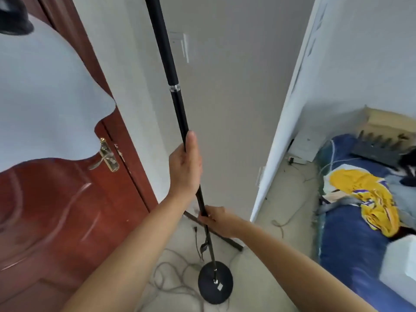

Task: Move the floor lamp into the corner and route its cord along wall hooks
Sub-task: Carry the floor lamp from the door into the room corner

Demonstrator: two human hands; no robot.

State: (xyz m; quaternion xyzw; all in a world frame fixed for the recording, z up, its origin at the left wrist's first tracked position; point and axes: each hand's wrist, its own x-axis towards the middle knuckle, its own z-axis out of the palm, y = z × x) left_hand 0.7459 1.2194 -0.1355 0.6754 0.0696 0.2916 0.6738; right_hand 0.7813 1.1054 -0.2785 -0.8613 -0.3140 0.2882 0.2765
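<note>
A black floor lamp stands in front of me, its pole [177, 102] leaning slightly left toward the top. Its round black base [215, 285] rests on the pale floor. My left hand [185, 167] is wrapped round the pole at mid height, thumb pointing up. My right hand [217, 220] grips the pole lower down. A black cord [199, 243] hangs beside the lower pole, and a grey cable [171, 273] lies in loose loops on the floor by the base. No wall hooks show.
A red-brown wooden door [58, 217] with a brass handle [105, 157] stands at the left. A grey wall [225, 131] with a switch plate [180, 46] is straight ahead. A bed with blue bedding [351, 239] and yellow cloth [364, 190] fills the right.
</note>
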